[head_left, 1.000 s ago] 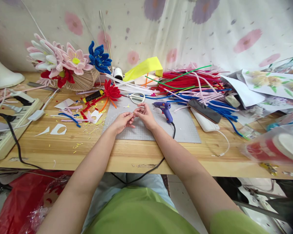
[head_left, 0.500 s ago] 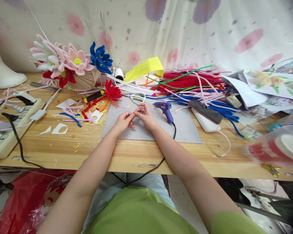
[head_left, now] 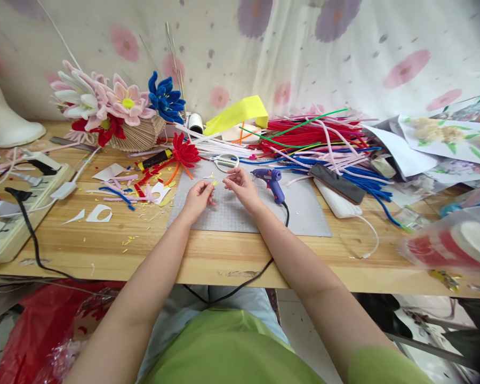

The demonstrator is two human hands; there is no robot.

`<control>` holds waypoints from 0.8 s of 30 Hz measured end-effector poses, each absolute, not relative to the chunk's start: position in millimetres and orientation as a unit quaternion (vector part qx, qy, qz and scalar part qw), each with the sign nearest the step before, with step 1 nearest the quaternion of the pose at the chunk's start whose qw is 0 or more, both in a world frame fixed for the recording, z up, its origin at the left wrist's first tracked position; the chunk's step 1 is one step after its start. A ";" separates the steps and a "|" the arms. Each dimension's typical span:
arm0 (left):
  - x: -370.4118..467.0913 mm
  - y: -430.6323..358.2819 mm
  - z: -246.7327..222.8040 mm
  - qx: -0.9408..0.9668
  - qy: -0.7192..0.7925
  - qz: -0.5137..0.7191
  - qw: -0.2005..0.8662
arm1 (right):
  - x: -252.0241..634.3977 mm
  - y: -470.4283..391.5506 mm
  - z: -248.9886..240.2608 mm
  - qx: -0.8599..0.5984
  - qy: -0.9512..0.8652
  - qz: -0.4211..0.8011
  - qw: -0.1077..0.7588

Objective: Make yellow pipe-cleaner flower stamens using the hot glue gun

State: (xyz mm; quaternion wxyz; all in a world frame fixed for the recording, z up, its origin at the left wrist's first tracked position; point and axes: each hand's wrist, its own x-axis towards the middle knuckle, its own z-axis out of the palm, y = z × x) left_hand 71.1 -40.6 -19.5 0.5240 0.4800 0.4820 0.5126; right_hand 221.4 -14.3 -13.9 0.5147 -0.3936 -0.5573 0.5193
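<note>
Over the grey cutting mat point(head_left: 240, 216), my left hand point(head_left: 199, 198) pinches a small yellow piece point(head_left: 214, 182) with thin strands sticking up from its fingertips. My right hand point(head_left: 242, 188) is a short gap away to the right, its thumb and fingers apart, and nothing shows between them. Scissors with pale handles point(head_left: 226, 162) lie just beyond the hands. To the right of my right hand lies a purple glue gun point(head_left: 272, 184). A red chenille flower point(head_left: 184, 151) rests by the mat's far left corner.
Pipe cleaners point(head_left: 320, 136) in several colours are heaped at the back right. A dark phone point(head_left: 336, 183) lies near them. Chenille flowers in a pleated holder point(head_left: 136, 133) stand back left, beside a power strip point(head_left: 28, 213). The glue gun's black cord point(head_left: 264, 266) crosses the table edge.
My hands have moved apart from their shared pinch. The yellow piece stays in my left hand and now shows, while my right fingers have opened.
</note>
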 end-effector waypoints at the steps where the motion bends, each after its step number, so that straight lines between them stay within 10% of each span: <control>1: 68.7 -39.1 -19.5 0.475 0.483 0.518 0.523 | 227.6 -14.4 -6.4 -0.402 -0.584 0.510 0.486; 9: 60.6 -33.5 -22.3 0.460 0.472 0.542 0.521 | 308.4 -33.2 56.2 -0.445 -0.741 0.502 -0.010; 24: 57.6 -28.0 -30.5 0.446 0.458 0.609 0.470 | 322.2 -46.5 52.6 -0.492 -0.766 0.410 0.055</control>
